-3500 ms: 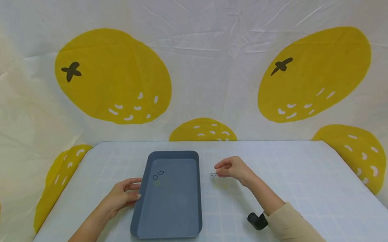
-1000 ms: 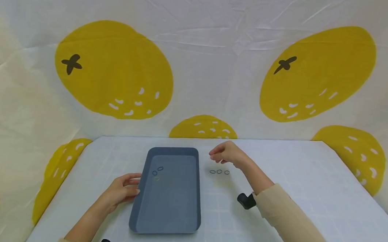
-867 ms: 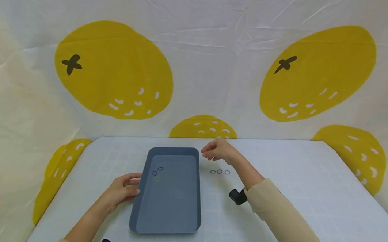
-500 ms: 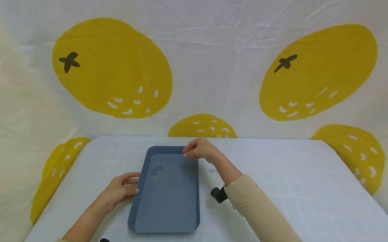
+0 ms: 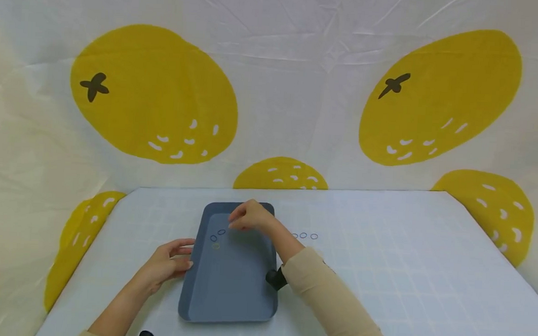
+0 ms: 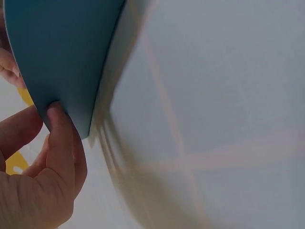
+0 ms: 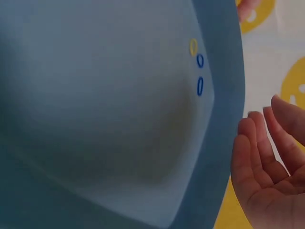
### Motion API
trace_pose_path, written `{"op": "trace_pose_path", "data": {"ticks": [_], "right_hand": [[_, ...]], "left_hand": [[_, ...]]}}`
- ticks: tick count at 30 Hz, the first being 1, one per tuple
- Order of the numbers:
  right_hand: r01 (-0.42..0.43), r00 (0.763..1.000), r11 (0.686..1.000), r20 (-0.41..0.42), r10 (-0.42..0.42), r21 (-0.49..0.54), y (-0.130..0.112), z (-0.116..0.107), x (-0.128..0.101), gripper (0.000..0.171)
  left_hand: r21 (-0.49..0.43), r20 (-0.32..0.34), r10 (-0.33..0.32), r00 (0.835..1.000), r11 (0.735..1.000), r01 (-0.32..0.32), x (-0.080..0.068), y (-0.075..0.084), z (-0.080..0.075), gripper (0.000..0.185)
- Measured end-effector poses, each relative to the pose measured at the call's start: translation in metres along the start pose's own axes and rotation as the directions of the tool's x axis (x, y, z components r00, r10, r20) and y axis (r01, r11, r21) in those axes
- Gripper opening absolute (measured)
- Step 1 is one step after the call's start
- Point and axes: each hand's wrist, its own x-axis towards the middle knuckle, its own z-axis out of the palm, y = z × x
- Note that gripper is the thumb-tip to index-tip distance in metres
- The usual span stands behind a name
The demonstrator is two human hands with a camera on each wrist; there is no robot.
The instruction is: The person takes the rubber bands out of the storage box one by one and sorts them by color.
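A blue-grey rectangular tray (image 5: 230, 298) lies on the white table. My left hand (image 5: 165, 264) holds its left edge, fingertips against the rim and outer wall. Inside the tray are two thin blue loops, like small elastic bands, and a yellow loop (image 7: 190, 47); one blue loop (image 7: 198, 87) sits farthest from the yellow one. My right hand (image 5: 251, 216) hovers above the tray's far half, just right of these loops. In the right wrist view its fingers are loosely bent, thumb apart, with nothing visible between them. Three dark loops (image 5: 314, 234) lie in a row on the table, right of the tray, one partly behind my forearm.
The white table (image 5: 405, 276) has a faint grid pattern and extends well to the right. A white cloth backdrop (image 5: 300, 103) with large yellow fruit prints rises behind it. A black wrist camera (image 5: 276, 278) sits under my right sleeve, over the tray's right edge.
My right hand has laid down loops beside the tray, growing from one to three there. It then moved left, over the tray. My left hand stays at the left edge.
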Motion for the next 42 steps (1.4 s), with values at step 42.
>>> {"op": "trace_pose_path", "data": {"ticks": [42], "right_hand": [[-0.028, 0.964, 0.863, -0.242, -0.110, -0.504, 0.026, 0.067, 0.031, 0.021]], "left_hand": [[-0.019, 0.001, 0.002, 1.000, 1.000, -0.002, 0.002, -0.002, -0.002, 0.059]]}}
